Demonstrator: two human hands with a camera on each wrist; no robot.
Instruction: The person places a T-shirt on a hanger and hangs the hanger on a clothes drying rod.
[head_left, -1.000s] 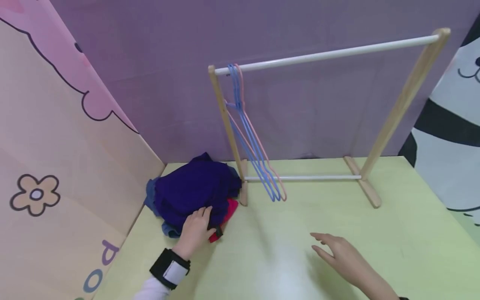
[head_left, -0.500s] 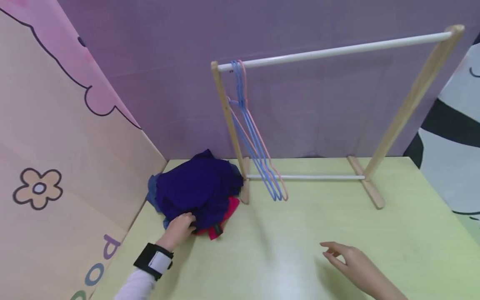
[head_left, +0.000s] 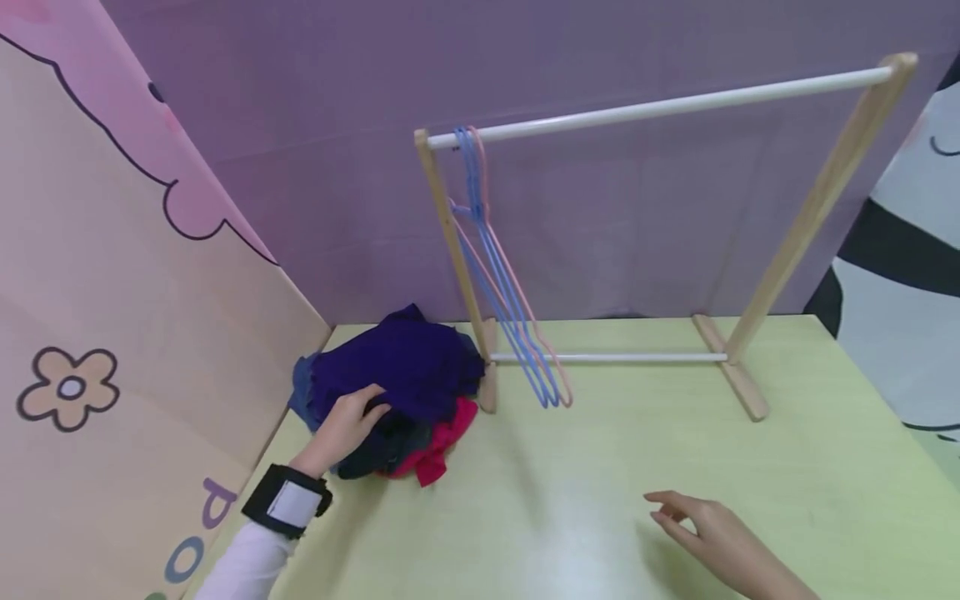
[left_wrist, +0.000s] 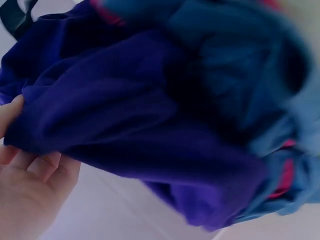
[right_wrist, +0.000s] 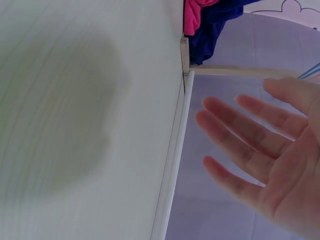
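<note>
A heap of clothes lies at the table's left, with a dark blue garment (head_left: 405,367) on top. My left hand (head_left: 347,429) pinches the near edge of that garment and holds it lifted; in the left wrist view the thumb and fingers (left_wrist: 47,167) grip the cloth's edge. Under it show a dark green garment (head_left: 386,446), a red garment (head_left: 442,450) and lighter blue cloth (head_left: 302,392). My right hand (head_left: 712,533) hovers over the table at the right, fingers relaxed and holding nothing; the right wrist view shows its spread fingers (right_wrist: 240,145).
Behind stands a clothes rack with a white top rail (head_left: 660,108) and wooden posts (head_left: 817,208). Several blue and pink hangers (head_left: 510,283) hang at its left end, close to the heap. A printed wall (head_left: 135,317) borders the pale green table (head_left: 570,500) on the left.
My left hand has shifted left along the heap, taken the dark blue garment's near edge and raised it, uncovering the dark green garment and more red. The right hand has moved slightly right.
</note>
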